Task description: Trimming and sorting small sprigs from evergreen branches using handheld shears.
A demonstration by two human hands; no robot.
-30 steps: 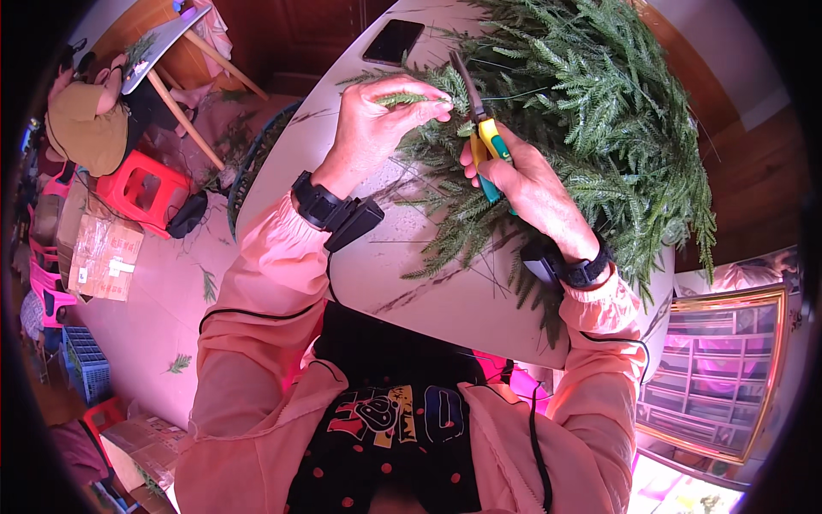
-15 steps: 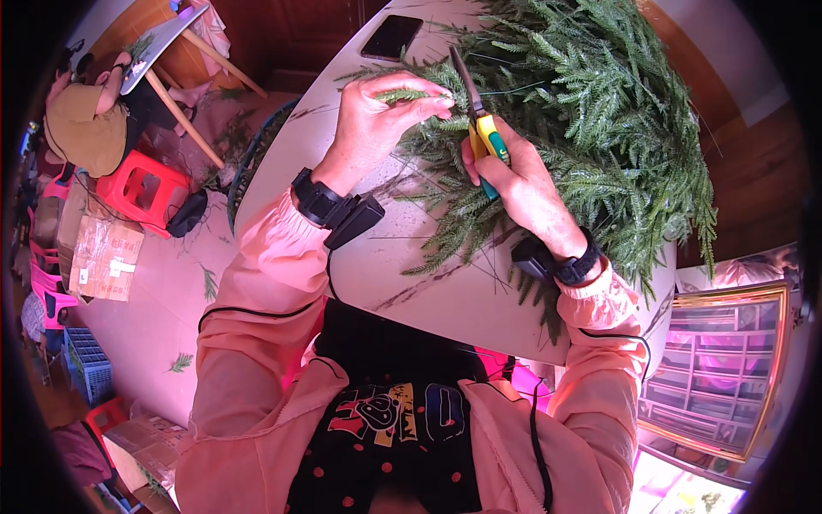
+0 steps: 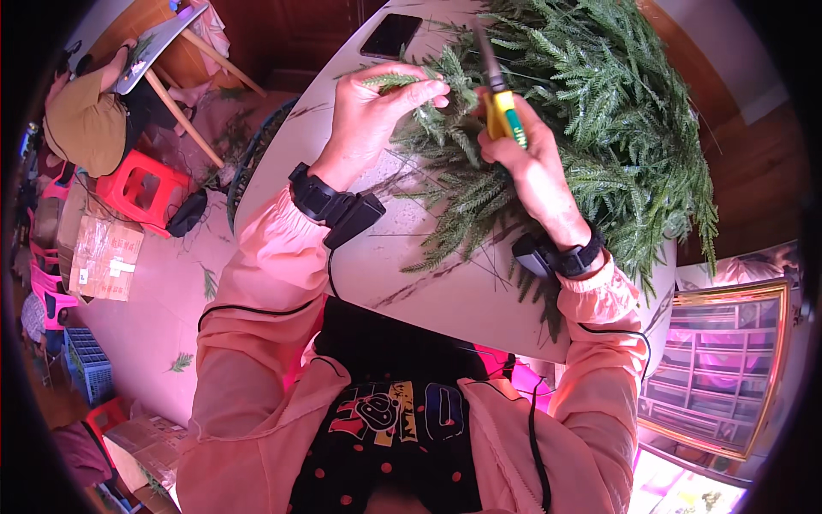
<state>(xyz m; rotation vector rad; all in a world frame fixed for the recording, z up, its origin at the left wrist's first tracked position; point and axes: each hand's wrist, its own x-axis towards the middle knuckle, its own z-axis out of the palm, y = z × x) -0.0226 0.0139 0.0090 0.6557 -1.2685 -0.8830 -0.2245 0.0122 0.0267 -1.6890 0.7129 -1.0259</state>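
Note:
My left hand (image 3: 372, 116) pinches a green artificial pine sprig (image 3: 390, 81) between thumb and fingers, above the table's left part. In my right hand (image 3: 527, 154) is a pair of pliers (image 3: 505, 111) with yellow and green handles, its dark jaws pointing up and away, somewhat blurred. The jaws are apart from the sprig in my left hand. Behind and right of both hands lies a large heap of artificial pine branches (image 3: 608, 128). Some of its twigs reach between my hands, and thin wires stick out toward me.
The pale marbled table (image 3: 368, 270) carries a black phone (image 3: 391, 36) at its far left. On the floor to the left are a red stool (image 3: 145, 193), a cardboard box (image 3: 107, 257) and a blue crate (image 3: 88, 364). Another person (image 3: 86, 124) bends at a second table (image 3: 163, 47).
My right hand has moved slightly right with the pliers, away from my left hand. My left hand has shifted slightly left and up, still pinching the sprig.

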